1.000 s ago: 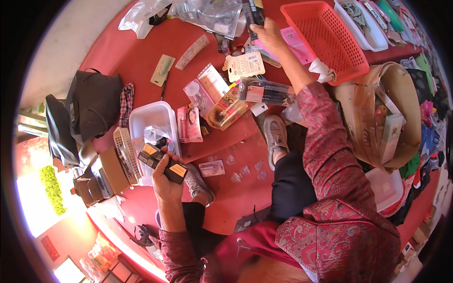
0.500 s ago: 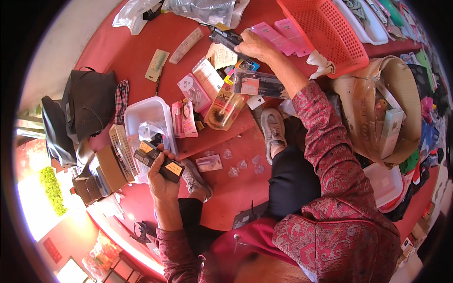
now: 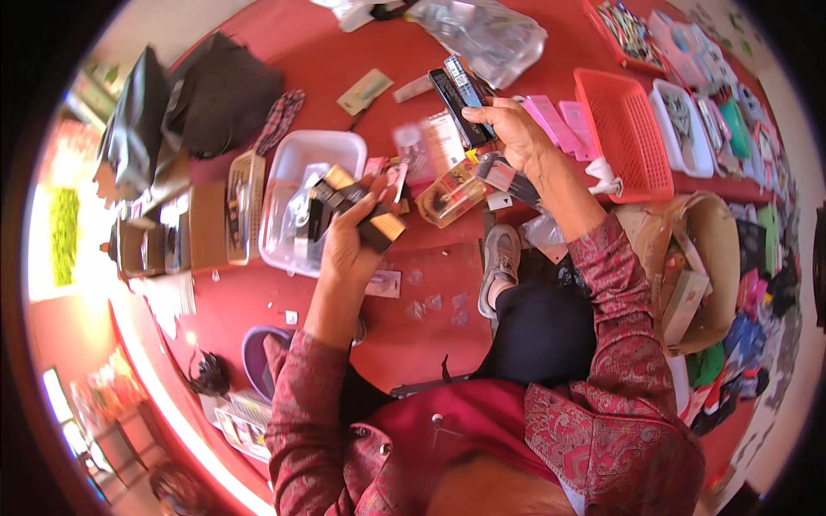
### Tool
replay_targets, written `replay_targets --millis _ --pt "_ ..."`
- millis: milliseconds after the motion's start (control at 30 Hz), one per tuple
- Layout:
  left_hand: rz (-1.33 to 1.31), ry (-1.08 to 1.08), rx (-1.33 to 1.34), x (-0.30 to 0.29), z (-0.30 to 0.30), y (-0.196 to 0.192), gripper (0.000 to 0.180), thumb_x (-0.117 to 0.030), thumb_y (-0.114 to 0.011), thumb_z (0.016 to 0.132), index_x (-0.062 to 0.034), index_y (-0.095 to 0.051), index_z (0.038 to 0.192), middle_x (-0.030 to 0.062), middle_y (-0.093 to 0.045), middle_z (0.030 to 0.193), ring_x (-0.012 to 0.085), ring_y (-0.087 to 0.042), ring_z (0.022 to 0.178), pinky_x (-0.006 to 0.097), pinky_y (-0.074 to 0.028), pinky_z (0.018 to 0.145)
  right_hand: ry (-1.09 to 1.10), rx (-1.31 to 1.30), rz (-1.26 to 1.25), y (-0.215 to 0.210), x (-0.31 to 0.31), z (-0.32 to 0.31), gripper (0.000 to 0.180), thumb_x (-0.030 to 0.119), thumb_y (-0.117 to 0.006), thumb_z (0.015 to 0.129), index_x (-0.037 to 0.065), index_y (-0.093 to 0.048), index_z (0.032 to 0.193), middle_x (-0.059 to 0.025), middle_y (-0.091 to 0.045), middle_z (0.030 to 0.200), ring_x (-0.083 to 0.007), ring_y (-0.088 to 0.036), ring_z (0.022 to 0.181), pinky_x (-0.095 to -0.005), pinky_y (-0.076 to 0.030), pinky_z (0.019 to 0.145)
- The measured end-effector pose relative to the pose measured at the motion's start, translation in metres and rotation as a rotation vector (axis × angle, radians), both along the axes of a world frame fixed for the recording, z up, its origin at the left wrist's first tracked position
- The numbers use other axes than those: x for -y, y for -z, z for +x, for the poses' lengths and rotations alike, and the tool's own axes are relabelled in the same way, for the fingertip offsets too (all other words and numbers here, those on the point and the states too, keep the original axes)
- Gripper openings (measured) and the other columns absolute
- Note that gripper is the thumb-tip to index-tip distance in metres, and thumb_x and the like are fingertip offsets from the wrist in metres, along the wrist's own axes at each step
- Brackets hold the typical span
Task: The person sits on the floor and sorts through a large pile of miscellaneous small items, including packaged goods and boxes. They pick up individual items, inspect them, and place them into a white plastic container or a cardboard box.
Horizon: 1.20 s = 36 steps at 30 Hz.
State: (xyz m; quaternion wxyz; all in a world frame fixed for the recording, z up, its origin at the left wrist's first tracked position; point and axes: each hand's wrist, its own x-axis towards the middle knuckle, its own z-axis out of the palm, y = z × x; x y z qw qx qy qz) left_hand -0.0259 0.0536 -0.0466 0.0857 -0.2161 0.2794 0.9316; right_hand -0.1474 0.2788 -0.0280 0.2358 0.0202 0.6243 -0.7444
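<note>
Both hands full | left hand (image 3: 348,245) black-gold boxes (image 3: 357,206) | right hand (image 3: 514,131) dark packs (image 3: 460,99)

Sleeve (image 3: 624,284): showing dark red with a paisley pattern, lower half of the frame.
Floor cloth (image 3: 430,318): showing plain red.
Basket (image 3: 621,138): glowing orange-red, upper right.
Tub (image 3: 301,159): showing white, left of centre.
Boxes (image 3: 366,211): showing black and gold.
Bag (image 3: 228,99): showing black, upper left.
Shoe (image 3: 497,267): showing grey.
</note>
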Motion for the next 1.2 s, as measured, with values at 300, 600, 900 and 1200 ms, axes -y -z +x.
replay_targets --millis 300,600,900,1200 --pt "0.253 0.073 -0.086 -0.005 0.014 -0.014 0.023 -0.011 -0.051 0.085 0.0000 -0.049 0.105 0.0136 -0.058 0.098 0.0257 -0.058 0.089 0.041 -0.048 0.083 -0.291 -0.830 0.910 -0.030 0.088 0.081 0.033 0.029 -0.054 0.076 -0.004 -0.053 0.080 -0.0237 -0.059 0.077 -0.0375 -0.058 0.078 -0.0422 -0.046 0.069" --pt "0.261 0.135 -0.159 -0.003 0.034 -0.049 0.027 0.000 -0.052 0.078 0.0024 -0.047 0.104 0.0142 -0.056 0.100 0.0281 -0.058 0.092 0.042 -0.047 0.085 -0.159 -0.372 0.345 -0.064 0.081 0.104 0.034 0.022 -0.063 0.072 -0.005 -0.058 0.092 -0.0104 -0.061 0.078 -0.0165 -0.057 0.070 -0.0286 -0.045 0.065" --pt "0.113 0.157 -0.144 0.013 0.046 -0.039 0.032 0.001 -0.051 0.077 0.0025 -0.047 0.109 0.0143 -0.056 0.104 0.0267 -0.058 0.093 0.041 -0.048 0.084 0.035 -0.647 0.558 -0.059 0.094 0.126 0.034 0.032 -0.057 0.081 -0.001 -0.055 0.088 -0.0149 -0.059 0.071 -0.0278 -0.059 0.064 -0.0370 -0.045 0.057" --pt "-0.109 0.182 -0.116 0.005 0.048 -0.046 0.026 0.002 -0.053 0.077 0.0016 -0.051 0.103 0.0124 -0.059 0.096 0.0257 -0.060 0.085 0.038 -0.052 0.077 -0.071 -1.047 1.212 -0.061 0.107 0.140 0.025 0.029 -0.047 0.086 0.005 -0.052 0.090 -0.0157 -0.060 0.079 -0.0305 -0.061 0.063 -0.0400 -0.048 0.053"
